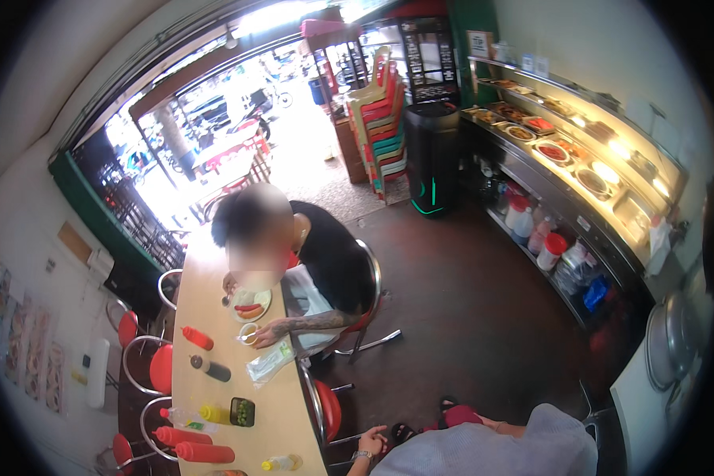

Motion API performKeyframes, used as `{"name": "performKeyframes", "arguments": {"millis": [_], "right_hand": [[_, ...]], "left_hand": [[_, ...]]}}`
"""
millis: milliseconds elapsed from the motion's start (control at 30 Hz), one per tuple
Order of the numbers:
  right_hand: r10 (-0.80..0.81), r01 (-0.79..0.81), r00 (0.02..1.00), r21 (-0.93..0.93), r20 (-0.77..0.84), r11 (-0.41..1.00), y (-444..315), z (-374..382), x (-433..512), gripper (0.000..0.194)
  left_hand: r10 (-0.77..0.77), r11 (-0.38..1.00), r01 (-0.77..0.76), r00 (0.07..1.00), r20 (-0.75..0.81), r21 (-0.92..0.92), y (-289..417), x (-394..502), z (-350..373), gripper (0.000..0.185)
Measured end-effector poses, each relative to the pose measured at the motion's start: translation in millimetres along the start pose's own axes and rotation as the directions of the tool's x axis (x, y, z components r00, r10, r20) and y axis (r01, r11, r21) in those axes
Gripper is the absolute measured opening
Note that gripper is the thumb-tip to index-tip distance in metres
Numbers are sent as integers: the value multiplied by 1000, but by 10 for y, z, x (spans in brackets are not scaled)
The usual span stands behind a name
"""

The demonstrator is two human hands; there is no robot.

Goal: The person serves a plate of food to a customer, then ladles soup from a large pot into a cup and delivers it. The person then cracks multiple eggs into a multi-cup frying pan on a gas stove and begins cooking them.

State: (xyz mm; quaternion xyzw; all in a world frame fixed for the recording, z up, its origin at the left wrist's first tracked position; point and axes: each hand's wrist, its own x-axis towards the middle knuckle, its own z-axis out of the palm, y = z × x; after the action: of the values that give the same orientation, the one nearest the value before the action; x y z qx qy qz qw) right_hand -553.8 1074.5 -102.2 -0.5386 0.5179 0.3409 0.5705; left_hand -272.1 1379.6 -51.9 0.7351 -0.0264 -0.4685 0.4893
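My left hand (373,441), with a metal-banded watch at the wrist, is beside the table edge with its fingers loosely apart and nothing in them. My right hand (488,421) lies by my dark red shorts (461,416), its fingers mostly hidden. Sandals (401,432) show on my feet. To the left is a long wooden-topped table (262,428) with a yellow-capped bottle (282,463), red squeeze bottles (204,451), a yellow bottle (215,414) and a dark container of small green fruits (242,412). A red-seated chair (328,410) stands at its near side.
A seated person (333,262) in black has a plate of sausages and rice (251,304), one hand at a small cup (249,334). At right stand a lit food display counter (571,172) and metal pot lids (672,342). Stacked plastic chairs (384,131) and a black speaker-like unit (432,157) stand ahead.
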Motion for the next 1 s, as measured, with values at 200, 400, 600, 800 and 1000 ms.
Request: {"name": "performKeyframes", "arguments": {"millis": [200, 400, 600, 800, 1000], "right_hand": [[-69, 66, 997, 69, 47, 995, 323, -274, -358, 60], [-95, 74, 982, 133, 162, 988, 991, -795, -518, 56], [-197, 109, 907, 245, 373, 963, 1702, -963, -574, 52], [-128, 32, 881, 213, 455, 977, 1846, -890, -956, 41], [-64, 57, 904, 28, 423, 998, 2039, -772, -1442, 40]], "left_hand": [[72, 902, -50, 997, -36, 429, -224, 123, 146, 24], [-290, 841, 255, 957, -2, 476, -86, 266, 758, 38], [-395, 435, 21, 903, 170, 900, -384, -109, 1840, 47], [-289, 440, -180, 899, 328, 880, -496, -957, 2324, 53], [-460, 721, 99, 809, 366, 686, -711, -1638, 2470, 61]]}}
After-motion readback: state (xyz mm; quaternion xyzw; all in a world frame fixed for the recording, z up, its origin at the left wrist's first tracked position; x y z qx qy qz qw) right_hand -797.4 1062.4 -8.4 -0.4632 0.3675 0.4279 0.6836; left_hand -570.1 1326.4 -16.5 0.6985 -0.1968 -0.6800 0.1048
